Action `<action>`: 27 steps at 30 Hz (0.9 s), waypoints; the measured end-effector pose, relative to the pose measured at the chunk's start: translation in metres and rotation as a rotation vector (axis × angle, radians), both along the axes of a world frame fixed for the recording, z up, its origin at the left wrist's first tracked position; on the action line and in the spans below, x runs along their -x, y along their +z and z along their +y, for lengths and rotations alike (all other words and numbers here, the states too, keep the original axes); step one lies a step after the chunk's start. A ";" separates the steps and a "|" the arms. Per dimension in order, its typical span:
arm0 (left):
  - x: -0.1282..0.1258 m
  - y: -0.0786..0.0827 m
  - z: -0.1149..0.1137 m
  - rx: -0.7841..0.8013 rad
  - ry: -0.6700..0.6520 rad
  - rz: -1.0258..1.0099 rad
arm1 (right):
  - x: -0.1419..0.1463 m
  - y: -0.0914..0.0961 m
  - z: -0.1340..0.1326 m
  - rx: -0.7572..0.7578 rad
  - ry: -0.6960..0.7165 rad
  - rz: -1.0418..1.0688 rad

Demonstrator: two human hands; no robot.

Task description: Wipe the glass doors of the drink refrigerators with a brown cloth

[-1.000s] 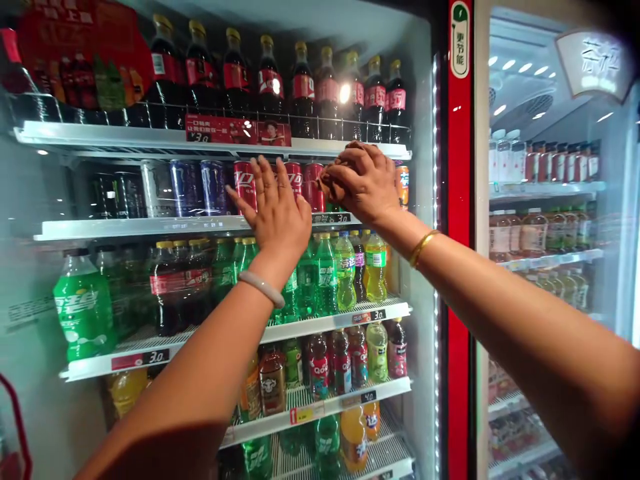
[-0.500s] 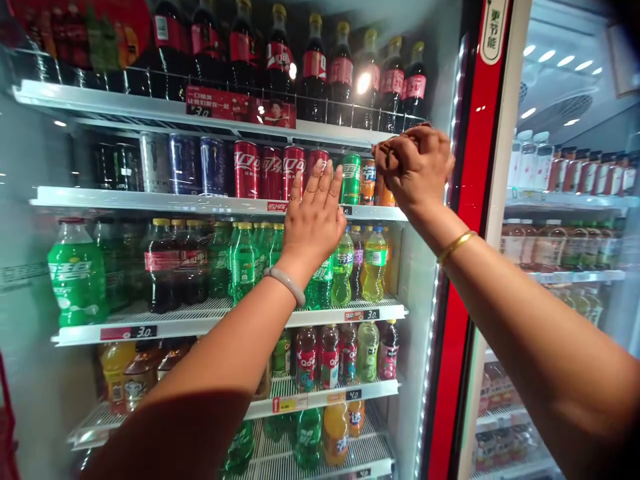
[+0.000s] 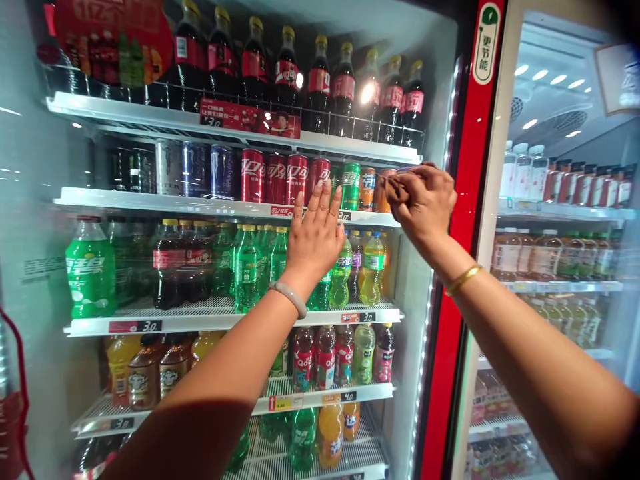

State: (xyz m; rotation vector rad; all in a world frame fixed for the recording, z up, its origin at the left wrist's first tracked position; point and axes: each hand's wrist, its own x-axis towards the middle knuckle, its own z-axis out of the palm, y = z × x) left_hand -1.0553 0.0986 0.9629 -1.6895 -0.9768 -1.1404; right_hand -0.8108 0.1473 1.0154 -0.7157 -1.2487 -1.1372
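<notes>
My left hand (image 3: 316,233) lies flat with its fingers stretched, apparently against the glass door of a drinks fridge, in front of the green bottles (image 3: 248,267) and just below the red cola cans (image 3: 297,179). A grey bangle (image 3: 289,297) is on that wrist. To the right, my right hand (image 3: 425,203) is closed around what looks like a crumpled brown cloth (image 3: 397,187), mostly hidden by the fingers. It is near the glass's right side, by the orange cans (image 3: 367,189). A gold bangle (image 3: 463,280) circles this wrist.
Behind the glass, shelves hold cola bottles (image 3: 287,73), a large green bottle (image 3: 91,270) and juice bottles (image 3: 326,360). A red door frame (image 3: 463,200) runs down the right side. Beyond it stands another fridge with bottles (image 3: 537,170). A red cord (image 3: 23,400) hangs at the left.
My right hand has come down from the upper shelf edge to the level of the cans, still closed. My left hand stays flat, slightly lower against the shelves. The view has shifted a little.
</notes>
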 end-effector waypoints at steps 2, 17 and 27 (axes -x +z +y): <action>0.000 0.001 0.000 0.010 0.005 0.005 | 0.036 -0.007 -0.007 0.022 0.014 0.003; -0.010 -0.067 -0.004 0.049 0.062 0.024 | 0.027 -0.059 -0.010 -0.010 0.093 -0.065; -0.008 -0.101 -0.009 0.074 0.088 0.044 | -0.003 -0.130 -0.018 0.042 0.068 -0.516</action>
